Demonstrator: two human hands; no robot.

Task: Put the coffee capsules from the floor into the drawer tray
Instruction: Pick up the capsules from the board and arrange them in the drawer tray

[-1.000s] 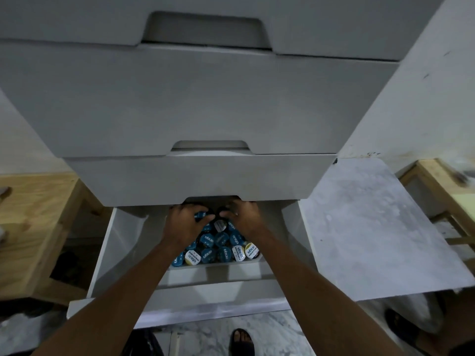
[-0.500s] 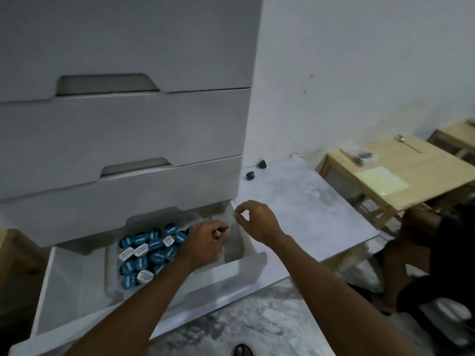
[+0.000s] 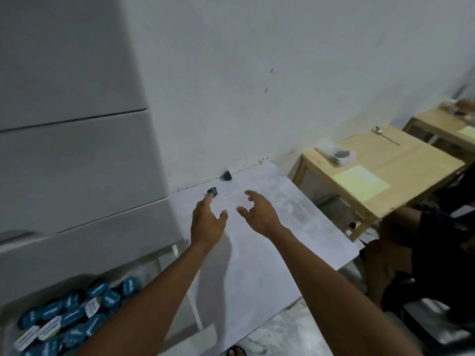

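Two dark blue coffee capsules lie on the pale floor sheet (image 3: 282, 227) near the wall: one capsule (image 3: 213, 191) close to the cabinet, the other capsule (image 3: 227, 175) right at the wall's foot. My left hand (image 3: 207, 222) is open, its forefinger tip almost touching the nearer capsule. My right hand (image 3: 258, 213) hovers open just to the right, holding nothing. At bottom left the open drawer's tray (image 3: 177, 249) holds several blue and white capsules (image 3: 72, 314), partly hidden by my left forearm.
A white drawer cabinet (image 3: 77, 150) fills the left. Low wooden tables (image 3: 401, 163) with a spoon, a yellow sheet and a small packet stand at right. Another person's dark-clothed legs (image 3: 424, 242) sit at the right edge. A sandalled foot (image 3: 236, 352) shows at the bottom.
Both hands have left the drawer tray and reached right and forward over the floor sheet toward the two capsules. The view has swung right, away from the drawer.
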